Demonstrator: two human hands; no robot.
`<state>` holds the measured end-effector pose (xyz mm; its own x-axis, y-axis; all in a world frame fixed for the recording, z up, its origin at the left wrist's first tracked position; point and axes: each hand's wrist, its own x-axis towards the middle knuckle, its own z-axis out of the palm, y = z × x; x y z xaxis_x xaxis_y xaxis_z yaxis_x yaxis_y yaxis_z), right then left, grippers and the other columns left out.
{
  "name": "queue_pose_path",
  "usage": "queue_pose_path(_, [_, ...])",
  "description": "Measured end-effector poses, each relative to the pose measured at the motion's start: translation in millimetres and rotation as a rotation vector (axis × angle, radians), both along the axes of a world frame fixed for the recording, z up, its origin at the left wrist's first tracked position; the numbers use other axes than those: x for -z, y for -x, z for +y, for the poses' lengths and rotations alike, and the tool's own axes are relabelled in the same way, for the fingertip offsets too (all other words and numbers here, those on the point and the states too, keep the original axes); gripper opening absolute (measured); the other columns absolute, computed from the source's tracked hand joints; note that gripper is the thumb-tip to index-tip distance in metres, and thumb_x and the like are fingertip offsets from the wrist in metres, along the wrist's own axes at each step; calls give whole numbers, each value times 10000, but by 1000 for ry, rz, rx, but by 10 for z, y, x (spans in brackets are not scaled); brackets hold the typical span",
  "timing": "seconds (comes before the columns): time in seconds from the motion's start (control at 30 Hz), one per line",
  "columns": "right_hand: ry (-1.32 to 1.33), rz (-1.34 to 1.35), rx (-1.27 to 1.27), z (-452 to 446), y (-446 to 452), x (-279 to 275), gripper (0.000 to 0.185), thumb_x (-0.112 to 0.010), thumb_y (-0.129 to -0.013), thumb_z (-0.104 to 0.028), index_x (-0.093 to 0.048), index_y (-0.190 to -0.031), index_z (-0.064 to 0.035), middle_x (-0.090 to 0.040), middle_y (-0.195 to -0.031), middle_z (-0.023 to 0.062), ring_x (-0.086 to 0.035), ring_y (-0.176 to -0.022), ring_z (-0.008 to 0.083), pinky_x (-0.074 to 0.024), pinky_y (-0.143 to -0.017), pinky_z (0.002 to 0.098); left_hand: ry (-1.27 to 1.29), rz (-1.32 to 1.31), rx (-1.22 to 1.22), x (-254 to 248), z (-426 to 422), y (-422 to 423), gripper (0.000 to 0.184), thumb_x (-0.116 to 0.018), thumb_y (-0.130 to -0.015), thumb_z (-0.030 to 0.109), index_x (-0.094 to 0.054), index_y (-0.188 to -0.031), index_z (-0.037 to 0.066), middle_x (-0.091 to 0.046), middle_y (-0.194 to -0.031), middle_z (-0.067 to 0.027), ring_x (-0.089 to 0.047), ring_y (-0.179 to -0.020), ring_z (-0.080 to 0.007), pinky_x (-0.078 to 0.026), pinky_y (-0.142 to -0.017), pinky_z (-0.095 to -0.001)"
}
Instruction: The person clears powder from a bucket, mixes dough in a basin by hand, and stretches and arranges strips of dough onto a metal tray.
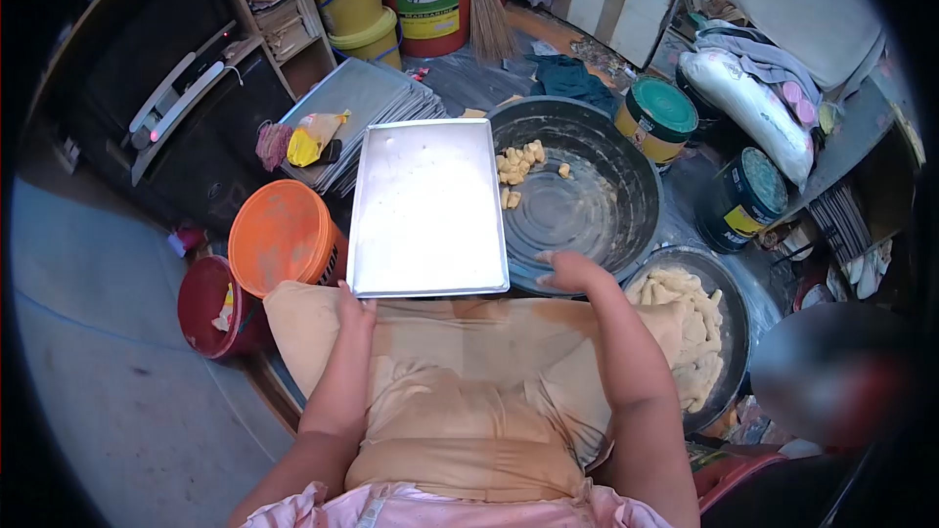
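Note:
A bare metal tray [427, 210] lies in front of me, its near edge above my lap. My left hand [356, 307] grips the tray's near left corner. Over the near rim of a large dark basin [587, 205] is my right hand [570, 274], its fingers spread and nothing in them. Small dough pieces [518, 164] sit in a cluster on the basin's left side, partly beside the tray's edge. To the right, a round dark pan [736, 332] holds a heap of pale dough strips [694, 342].
An orange-lidded bucket [281, 238] and a red bucket [208, 305] stand at the left. Behind the tray is a stack of trays [391, 98] with a yellow bag [311, 142]. Green-lidded buckets [662, 110] stand at the right; a blurred round shape is at the lower right.

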<state>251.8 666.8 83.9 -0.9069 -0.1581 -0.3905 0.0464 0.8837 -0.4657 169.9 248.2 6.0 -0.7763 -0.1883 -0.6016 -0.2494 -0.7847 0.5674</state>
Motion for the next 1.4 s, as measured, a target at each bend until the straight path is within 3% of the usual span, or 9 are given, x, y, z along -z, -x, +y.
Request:
queue_pose_path(0.13, [67,-118,123,-3,-116,-39,579,-663,-806,-263,-491,-1322,-65,-585,-1214,206,-580,-1092,330,-456,-928,389,135,-367,114,-299,215,-164,599,-475,-964,413,-355,-1387,7,-342,-1458,-135,-293,-1353,-295,-212,-1122,-432])
queue_pose_path(0.23, [140,-149,185,5,-154,-6,590,-667,-806,-273,-488,-1324,-54,-576,-1231,207,-570,-1114,325,-446,-946,376,442,78,376,5,217,-347,628,-588,-903,339,-348,-1407,53,-187,-1523,-155,-94,-1414,-364,-111,-1131,-498])
queue_pose_path(0.33, [156,-259,214,-30,-125,-91,594,-666,-808,-286,-488,-1321,-46,-577,-1232,208,-575,-1108,325,-449,-939,370,1409,364,272,-102,532,-527,709,-682,-821,270,-347,-1410,60,-93,-1535,-185,-55,-1410,-417,-106,-1132,-512])
queue_pose_path(0.53, [141,-31,64,-161,74,347,634,-649,-821,-322,-444,-1345,-29,-589,-1202,232,-585,-1079,351,-446,-934,391,2189,457,466,-507,404,306,777,-716,-773,268,-335,-1392,-8,-171,-1497,-253,-179,-1379,-432,-193,-1125,-460])
queue_pose_path(0.73, [365,-173,85,-446,309,360,585,-654,-818,-350,-522,-1245,28,-604,-1172,239,-589,-1075,344,-437,-925,383,1421,39,789,354,-261,848,510,-569,-904,314,-484,-1217,-79,-574,-1176,-272,-553,-1111,-385,-419,-949,-408])
queue_pose_path(0.87, [487,-193,152,-378,418,560,578,-669,-804,-358,-547,-1217,26,-621,-1142,235,-598,-1060,329,-440,-915,370,1279,-25,652,457,-303,655,319,-512,-948,242,-584,-979,-68,-587,-831,-114,-508,-745,-197,-421,-731,-367])
queue_pose_path(1.1, [649,24,309,-402,480,438,618,-691,-780,-290,-501,-1273,30,-615,-1162,224,-595,-1066,321,-437,-923,355,1176,10,385,634,-187,398,270,-480,-950,196,-574,-953,-57,-592,-793,-117,-527,-712,-219,-440,-690,-381])
queue_pose_path(1.23, [539,33,252,-373,517,352,650,-697,-772,-279,-467,-1315,-6,-620,-1147,225,-590,-1066,334,-443,-911,365,1208,236,301,542,-105,363,369,-575,-874,87,-483,-1210,-35,-539,-1192,-201,-539,-1068,-278,-413,-928,-366])
queue_pose_path(1.4, [83,284,104,-348,485,256,488,-691,-734,-225,-543,-1153,-24,-522,-1227,247,-564,-1072,375,-468,-889,445,1847,520,438,-372,601,166,582,-691,-794,138,-431,-1304,32,-208,-1457,-233,-276,-1329,-408,-262,-1079,-452])
